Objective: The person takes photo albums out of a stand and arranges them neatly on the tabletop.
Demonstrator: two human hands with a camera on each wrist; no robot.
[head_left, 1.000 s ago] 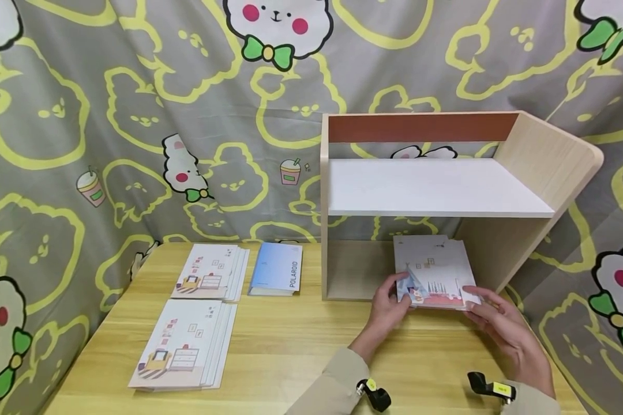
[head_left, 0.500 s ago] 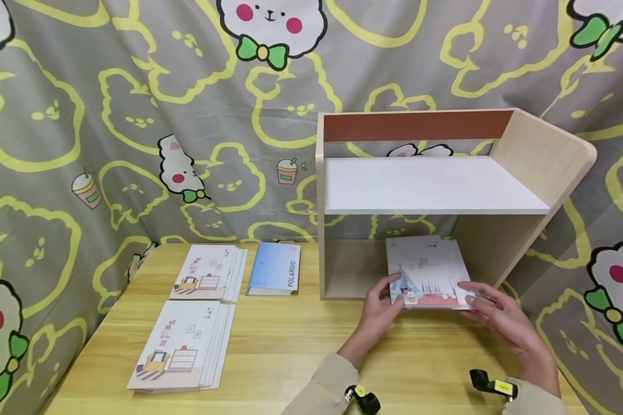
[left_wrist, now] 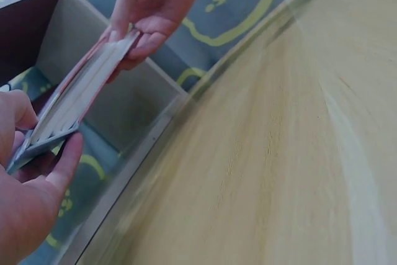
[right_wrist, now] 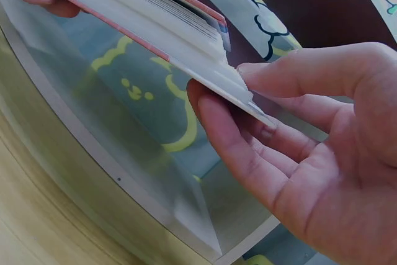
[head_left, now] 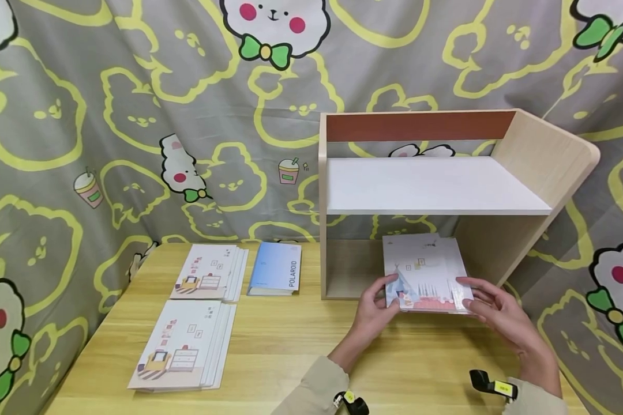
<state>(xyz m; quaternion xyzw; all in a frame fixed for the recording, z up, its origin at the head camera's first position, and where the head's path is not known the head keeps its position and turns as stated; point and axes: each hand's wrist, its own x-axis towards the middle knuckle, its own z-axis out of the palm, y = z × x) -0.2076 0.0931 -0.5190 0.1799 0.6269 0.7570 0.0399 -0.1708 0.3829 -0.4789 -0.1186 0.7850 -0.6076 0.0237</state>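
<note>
Both hands hold a white photo album (head_left: 420, 274) at the mouth of the lower compartment of a wooden desk shelf (head_left: 529, 248). Its cover shows a blue tent and pink drawings. My left hand (head_left: 371, 317) pinches the left edge, thumb above and fingers beneath. At the opposite edge, my right hand (head_left: 506, 320) grips the cover between thumb and fingers. The right wrist view shows the album's page edges (right_wrist: 142, 17) between reddish-edged covers, raised off the shelf floor. In the left wrist view the album (left_wrist: 87, 88) spans the two hands.
Two groups of white albums with an armchair drawing, one nearer (head_left: 173, 346) and one farther (head_left: 207, 271), lie on the table's left. A blue POLAROID album (head_left: 275, 268) lies beside the shelf. A white board (head_left: 436, 184) forms the upper level, and a patterned curtain (head_left: 228, 115) hangs behind.
The album has shifted slightly left and toward me in both hands. The left hand has moved a little left with it; the grips stay the same.
</note>
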